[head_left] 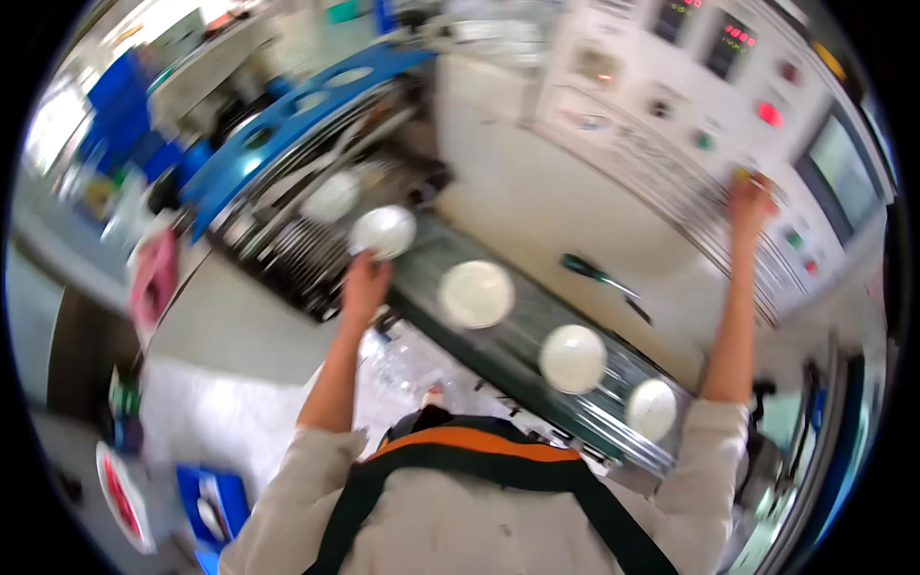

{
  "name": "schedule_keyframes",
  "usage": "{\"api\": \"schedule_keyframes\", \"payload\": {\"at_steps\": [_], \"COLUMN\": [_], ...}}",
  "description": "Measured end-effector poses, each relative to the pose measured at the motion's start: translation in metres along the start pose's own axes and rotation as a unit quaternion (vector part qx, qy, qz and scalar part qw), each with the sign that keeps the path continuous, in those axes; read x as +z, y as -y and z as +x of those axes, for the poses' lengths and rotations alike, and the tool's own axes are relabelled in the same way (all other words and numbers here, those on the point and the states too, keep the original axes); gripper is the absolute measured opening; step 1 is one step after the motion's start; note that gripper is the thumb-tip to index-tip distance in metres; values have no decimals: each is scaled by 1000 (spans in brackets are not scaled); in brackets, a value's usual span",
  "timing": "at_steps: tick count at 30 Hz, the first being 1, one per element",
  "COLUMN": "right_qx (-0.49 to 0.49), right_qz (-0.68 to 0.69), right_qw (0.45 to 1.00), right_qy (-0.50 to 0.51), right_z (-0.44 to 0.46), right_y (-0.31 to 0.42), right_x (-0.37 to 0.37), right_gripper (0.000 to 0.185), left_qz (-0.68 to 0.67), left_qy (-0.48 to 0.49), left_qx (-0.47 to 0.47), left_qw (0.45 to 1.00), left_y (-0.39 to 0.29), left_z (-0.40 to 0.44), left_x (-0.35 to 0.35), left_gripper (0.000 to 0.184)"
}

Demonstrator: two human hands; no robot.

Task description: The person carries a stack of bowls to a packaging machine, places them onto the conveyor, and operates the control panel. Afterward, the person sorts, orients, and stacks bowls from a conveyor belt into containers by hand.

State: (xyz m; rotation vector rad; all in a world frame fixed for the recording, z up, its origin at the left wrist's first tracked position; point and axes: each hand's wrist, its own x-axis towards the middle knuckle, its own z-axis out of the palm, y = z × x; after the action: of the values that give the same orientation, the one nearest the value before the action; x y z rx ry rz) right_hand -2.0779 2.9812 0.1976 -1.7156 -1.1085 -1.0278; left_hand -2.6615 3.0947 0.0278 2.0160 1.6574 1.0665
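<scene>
White round pieces lie in a row along a dark green conveyor [431,264]. My left hand [366,286] is at its left end, fingers closed on the near edge of a white round piece [383,233]. Another white piece [332,196] sits just beyond it on the metal rollers. Farther right are a white disc [476,294], a second one [573,359] and a third [651,409]. My right hand [750,203] is up at the control panel [661,144], its fingers together on a knob or switch that they mostly hide.
A green-handled screwdriver [586,268] and a small dark item [637,310] lie on the pale machine ledge beyond the conveyor. A blue plate with round holes [287,120] spans the machine at the upper left. A pink cloth [155,276] hangs at the left; a blue bin [213,503] stands below.
</scene>
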Motion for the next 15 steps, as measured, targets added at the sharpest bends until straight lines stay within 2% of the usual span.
{"api": "schedule_keyframes", "payload": {"at_steps": [1,2,3,4,5,6,7,8,10,11,13,15], "right_qx": [-202,-5,151,231,242,269,350,345,379,367,311,312], "right_qz": [-194,74,164,324,404,504,496,488,460,451,412,342], "right_qw": [960,996,973,916,881,821,794,801,789,798,848,884], "right_qy": [8,-45,54,52,32,9,-21,-29,-148,-157,-120,-63], "right_z": [-6,-8,-15,-22,-31,-41,-42,-43,-41,-37,-23,-14], "right_y": [-23,23,38,66,67,57,60,48,30,19,6,-13], "right_x": [15,23,12,-6,-4,-3,-18,-28,-49,-56,-72,-72], "right_gripper": [20,17,17,16,15,14,17,17,22,25,23,20], "left_qz": [33,22,-20,-30,-68,-64,-72,-95,-96,-87,-93,-83], "left_qy": [20,-26,-27,-25,-18,-15,-8,-22,-17,-10,-19,-21], "left_qx": [-14,8,20,14,5,-7,-1,10,4,-6,3,24], "left_qw": [999,999,999,999,998,998,997,995,995,996,995,996], "left_y": [8,29,36,45,64,62,66,62,52,46,48,58], "left_z": [0,-10,-5,-5,-1,-1,0,-3,-4,-5,-3,-3], "left_x": [0,-3,-1,-2,2,-1,-1,-2,-7,-10,-5,-1], "left_gripper": [31,29,26,24,22,22,21,20,19,20,21,22]}}
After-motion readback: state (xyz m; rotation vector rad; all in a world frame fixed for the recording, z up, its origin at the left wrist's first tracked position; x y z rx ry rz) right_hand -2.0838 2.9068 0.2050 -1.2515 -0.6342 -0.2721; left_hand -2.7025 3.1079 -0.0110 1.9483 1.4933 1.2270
